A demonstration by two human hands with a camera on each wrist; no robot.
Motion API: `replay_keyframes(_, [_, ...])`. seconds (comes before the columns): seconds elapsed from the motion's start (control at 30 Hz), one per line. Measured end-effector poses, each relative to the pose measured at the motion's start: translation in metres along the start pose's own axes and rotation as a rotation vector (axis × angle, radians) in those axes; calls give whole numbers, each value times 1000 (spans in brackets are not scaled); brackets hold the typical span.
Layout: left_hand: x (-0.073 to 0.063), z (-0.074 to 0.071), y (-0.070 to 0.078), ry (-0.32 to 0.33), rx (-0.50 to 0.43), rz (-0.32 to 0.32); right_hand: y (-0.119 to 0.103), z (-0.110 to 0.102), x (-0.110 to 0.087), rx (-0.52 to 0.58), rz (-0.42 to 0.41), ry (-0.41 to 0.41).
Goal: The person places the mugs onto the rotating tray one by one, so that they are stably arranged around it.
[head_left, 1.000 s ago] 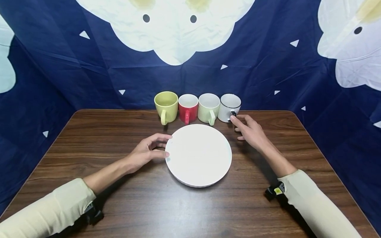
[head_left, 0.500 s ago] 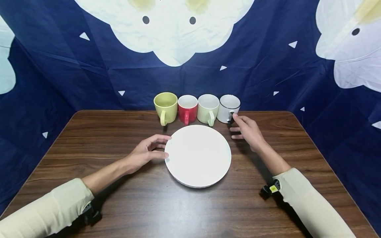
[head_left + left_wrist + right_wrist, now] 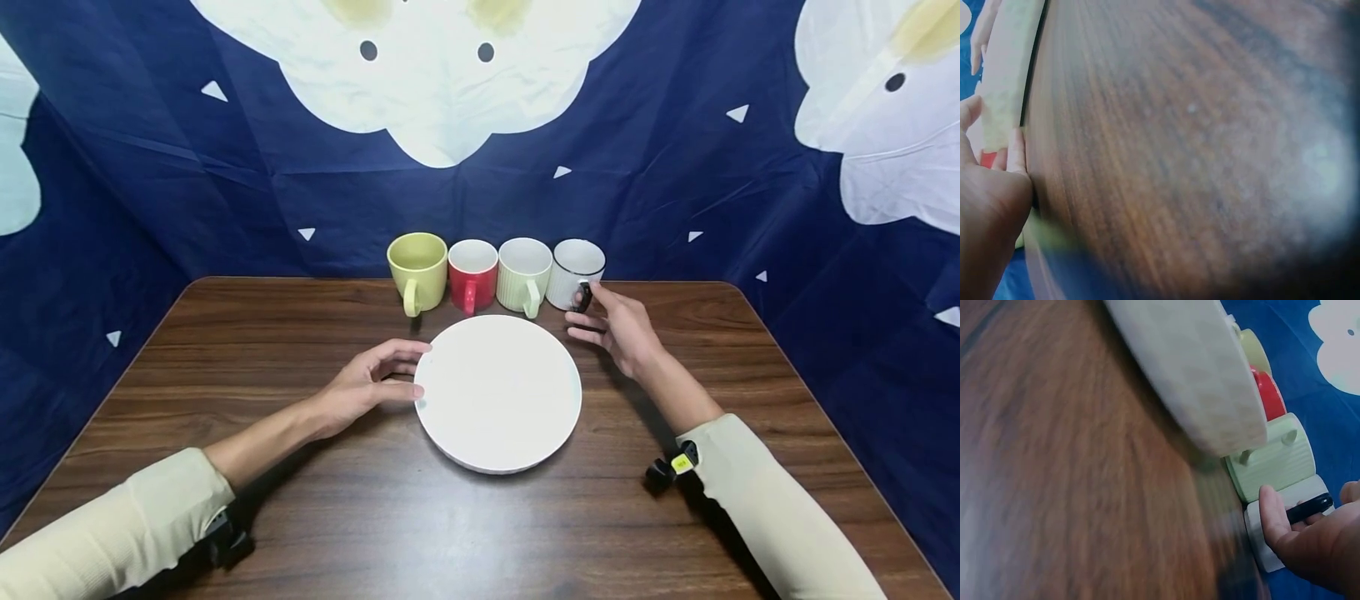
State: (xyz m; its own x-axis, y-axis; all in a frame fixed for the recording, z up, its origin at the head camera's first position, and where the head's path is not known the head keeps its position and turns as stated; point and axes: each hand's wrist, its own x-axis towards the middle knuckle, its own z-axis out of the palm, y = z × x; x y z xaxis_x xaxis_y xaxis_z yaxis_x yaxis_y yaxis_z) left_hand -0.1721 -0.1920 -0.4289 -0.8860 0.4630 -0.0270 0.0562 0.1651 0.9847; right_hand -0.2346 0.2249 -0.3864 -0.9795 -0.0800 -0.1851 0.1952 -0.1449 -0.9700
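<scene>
White disc [image 3: 498,396] touches the left hand [image 3: 369,383], fingers relaxed, while right hand [image 3: 624,332] grips a mug's [image 3: 564,282] black handle [image 3: 1311,508], yellow label [image 3: 681,463] unreadable.

Cream sleeves [image 3: 772,500] meet black wrist-worn devices [image 3: 660,476], the right one bearing a yellow label [image 3: 682,463].

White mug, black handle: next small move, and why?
Probably curl the right hand more snugly round the black handle before lifting: a fingertip shows inside the handle, but two other fingers extend below it, and the white mug stands upright.
</scene>
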Motion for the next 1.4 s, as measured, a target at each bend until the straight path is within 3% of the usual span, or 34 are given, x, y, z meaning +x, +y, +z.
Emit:
replay_keyframes(0.23, [-1, 0, 0, -7, -9, -6, 0, 7, 8, 57, 11, 12])
replay_keyframes(0.5, [2, 2, -1, -14, -18, -7, 3, 9, 11, 13, 1, 60])
replay_keyframes(0.83, [1, 0, 0, -16, -15, -13, 7, 19, 18, 23, -1, 54])
replay_keyframes(1.13, [2, 1, -1, -7, -11, -18, 11, 29, 23, 49, -7, 141])
replay_keyframes(1.4, [3, 2, -1, -10, -11, -22, 18, 32, 25, 155, -54, 238])
